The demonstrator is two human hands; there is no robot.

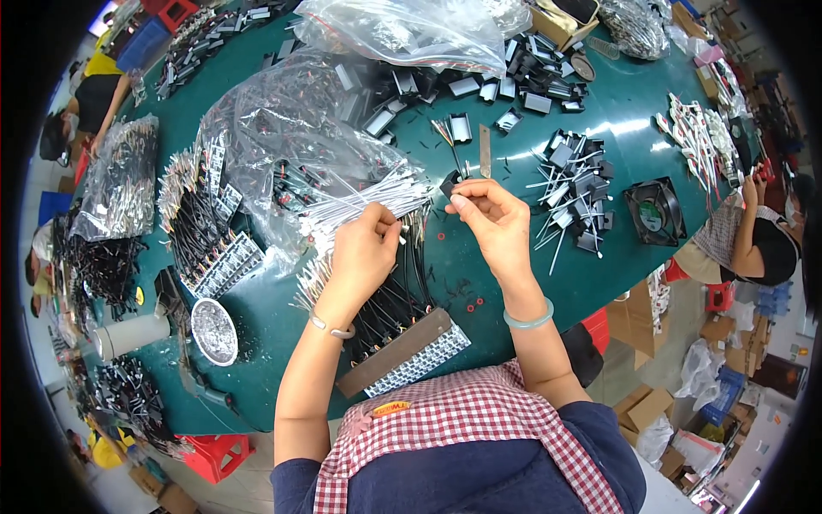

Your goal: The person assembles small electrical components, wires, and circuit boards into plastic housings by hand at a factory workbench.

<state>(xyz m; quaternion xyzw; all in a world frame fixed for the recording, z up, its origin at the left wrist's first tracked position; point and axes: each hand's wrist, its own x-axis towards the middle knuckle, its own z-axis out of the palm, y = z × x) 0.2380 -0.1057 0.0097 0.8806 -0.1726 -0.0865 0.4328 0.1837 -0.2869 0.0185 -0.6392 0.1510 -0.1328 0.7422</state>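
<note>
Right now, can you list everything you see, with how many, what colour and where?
Table: one, green, centre
Fan: one, black, right
Ties: many, white, centre
Wires: many, mostly black, centre, left
Cases: many, black and grey, far side, right
Bags: several, clear, far and left
Bar: one, brown, near edge
Bowl: one, whitish, left
Stools: several, red, around table
Cartons: several, brown, right floor
People: several, mixed clothes, around table
Left hand: one, bare, by ties
Right hand: one, bare, pinching black case

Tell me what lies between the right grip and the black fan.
A loose pile of black housings with white strips, on the green table. The head view shows it between the right grip and the fan.
</note>
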